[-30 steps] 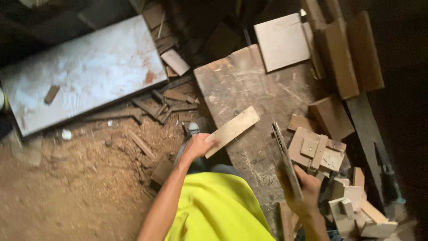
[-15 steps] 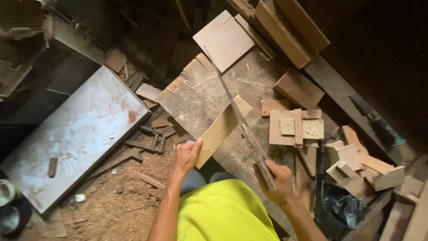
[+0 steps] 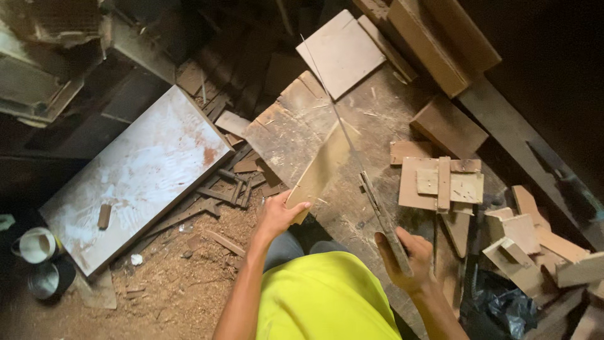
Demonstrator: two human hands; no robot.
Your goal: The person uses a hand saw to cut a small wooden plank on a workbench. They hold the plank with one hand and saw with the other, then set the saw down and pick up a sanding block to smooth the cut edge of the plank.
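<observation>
Both hands closed on their work at a scarred wooden bench: one on a board, one on a saw.

The left hand (image 3: 280,214) reaches forward from 7 o'clock, arm nearly straight, fingers wrapped tight on the near end of a pale wooden strip (image 3: 322,167) that lies on the workbench (image 3: 296,135) and points toward 1 o'clock. The right hand (image 3: 402,258), at 5 o'clock, clenches the handle of a handsaw (image 3: 352,157), wrist bent, the thin blade running toward 11 o'clock along the strip's right edge, touching it. A stack of small offcuts (image 3: 440,182) sits at 3 o'clock and a white panel (image 3: 138,182) lies at 9 o'clock on the sawdust-covered floor. Compared with half a second ago, the strip and saw keep almost the same angle; the left hand sits slightly nearer the strip's end, and the view has shifted a little.
</observation>
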